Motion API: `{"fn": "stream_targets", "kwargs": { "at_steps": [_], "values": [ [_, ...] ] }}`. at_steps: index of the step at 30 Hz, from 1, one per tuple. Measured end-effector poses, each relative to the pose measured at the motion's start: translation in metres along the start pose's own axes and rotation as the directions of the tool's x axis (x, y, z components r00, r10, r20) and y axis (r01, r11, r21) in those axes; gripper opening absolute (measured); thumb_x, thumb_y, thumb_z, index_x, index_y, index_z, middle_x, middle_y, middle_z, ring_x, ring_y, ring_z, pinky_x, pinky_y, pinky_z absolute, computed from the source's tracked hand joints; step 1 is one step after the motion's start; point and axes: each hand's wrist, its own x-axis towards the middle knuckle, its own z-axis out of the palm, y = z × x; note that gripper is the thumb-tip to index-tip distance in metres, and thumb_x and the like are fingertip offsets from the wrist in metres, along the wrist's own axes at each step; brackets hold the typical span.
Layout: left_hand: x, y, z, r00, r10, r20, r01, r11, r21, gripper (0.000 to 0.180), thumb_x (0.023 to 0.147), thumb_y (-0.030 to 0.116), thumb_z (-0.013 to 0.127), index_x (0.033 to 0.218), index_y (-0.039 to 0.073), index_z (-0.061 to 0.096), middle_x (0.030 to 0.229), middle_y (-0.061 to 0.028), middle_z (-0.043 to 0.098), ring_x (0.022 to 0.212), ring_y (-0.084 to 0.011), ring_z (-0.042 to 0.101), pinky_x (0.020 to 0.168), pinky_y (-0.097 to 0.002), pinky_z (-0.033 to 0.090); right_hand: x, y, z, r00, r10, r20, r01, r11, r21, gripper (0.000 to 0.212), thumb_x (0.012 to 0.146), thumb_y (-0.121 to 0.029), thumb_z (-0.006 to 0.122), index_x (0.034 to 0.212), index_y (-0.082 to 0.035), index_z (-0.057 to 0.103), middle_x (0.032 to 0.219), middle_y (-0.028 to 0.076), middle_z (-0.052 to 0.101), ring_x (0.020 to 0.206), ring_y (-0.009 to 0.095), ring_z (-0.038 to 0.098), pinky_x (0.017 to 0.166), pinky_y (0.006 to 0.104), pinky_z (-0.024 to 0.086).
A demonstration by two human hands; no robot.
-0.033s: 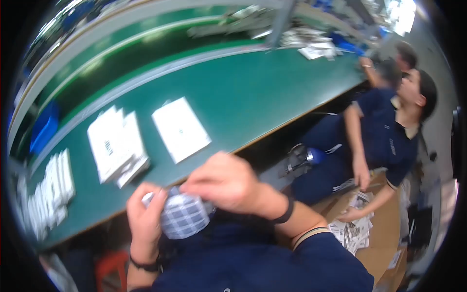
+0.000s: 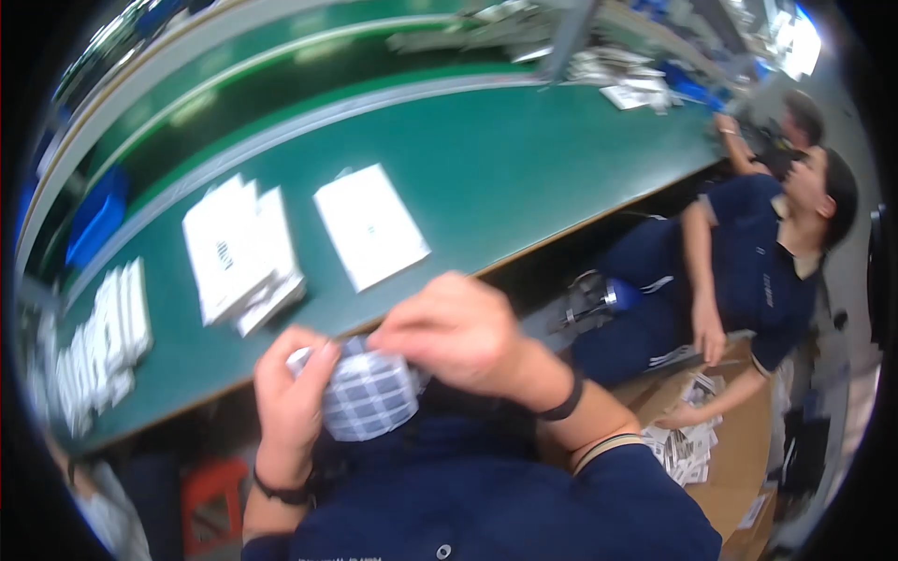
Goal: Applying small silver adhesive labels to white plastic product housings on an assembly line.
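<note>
A folded piece of grey cloth with white checks [image 2: 371, 397] is held up in front of my body, just off the table's front edge. My left hand [image 2: 292, 388] is closed on its left side, thumb on top. With fingers pinched together, my right hand [image 2: 458, 337] grips the upper edge of the same cloth. What exactly the right fingertips pinch is hidden behind them. Past my hands, a single flat white packet [image 2: 371, 227] lies on the green table [image 2: 486, 168]. To its left is a stack of similar white packets [image 2: 241, 252].
A row of white packets [image 2: 105, 346] stands at the table's left end, near a blue bin [image 2: 98, 217]. On the right, a co-worker [image 2: 758, 252] reaches into a cardboard box [image 2: 734, 458] of small printed packets. A red stool [image 2: 213, 500] is below left. More packets lie far right.
The whole view has shifted a little, so the table and packets sit higher and further right. Both hands keep the same hold on the checked cloth.
</note>
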Motion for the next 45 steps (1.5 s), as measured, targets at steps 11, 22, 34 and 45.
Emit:
{"fn": "stream_targets", "kwargs": {
  "at_steps": [11, 22, 34, 45],
  "values": [
    [-0.008, 0.0, 0.004, 0.996, 0.087, 0.035, -0.088, 0.996, 0.014, 0.015, 0.092, 0.013, 0.069, 0.086, 0.001, 0.063, 0.076, -0.0001, 0.067, 0.069, -0.0031, 0.057, 0.06, -0.021, 0.045, 0.004, -0.007, 0.004, 0.966, 0.25, 0.071, -0.253, 0.966, 0.045, 0.031, 0.067, -0.006, 0.081, 0.097, -0.007, 0.072, 0.089, 0.004, 0.065, 0.076, 0.021, 0.059, 0.067, 0.0328, 0.046],
    [-0.005, 0.0, 0.002, 0.997, -0.034, 0.076, 0.047, 0.982, -0.185, 0.018, 0.095, 0.017, 0.067, 0.086, 0.001, 0.063, 0.077, -0.001, 0.066, 0.069, -0.0035, 0.057, 0.06, -0.0207, 0.045, 0.004, -0.008, 0.002, 0.995, -0.034, 0.097, 0.052, 0.98, -0.19, 0.027, 0.063, -0.002, 0.076, 0.089, -0.008, 0.075, 0.084, 0.001, 0.065, 0.072, 0.017, 0.059, 0.064, 0.0315, 0.043],
    [0.009, -0.015, 0.006, 0.955, 0.28, 0.099, -0.291, 0.949, 0.119, 0.015, 0.092, 0.014, 0.067, 0.085, 0.002, 0.062, 0.112, -0.0093, 0.061, 0.091, -0.0089, 0.054, 0.081, -0.0239, 0.043, 0.032, 0.035, 0.011, 0.837, 0.509, 0.203, -0.536, 0.836, 0.114, 0.006, 0.086, -0.01, 0.066, 0.085, -0.004, 0.066, 0.085, 0.009, 0.063, 0.084, 0.025, 0.06, 0.078, 0.0357, 0.044],
    [0.013, -0.013, 0.011, 0.962, 0.2, 0.185, -0.223, 0.968, 0.113, 0.015, 0.091, 0.015, 0.068, 0.084, 0.001, 0.066, 0.141, -0.0222, 0.052, 0.116, -0.019, 0.056, 0.093, -0.0294, 0.043, 0.025, 0.054, 0.028, 0.785, 0.555, 0.274, -0.572, 0.82, -0.02, 0.009, 0.086, -0.015, 0.066, 0.085, -0.006, 0.068, 0.091, 0.008, 0.061, 0.092, 0.026, 0.056, 0.088, 0.0387, 0.037]
  ]
}}
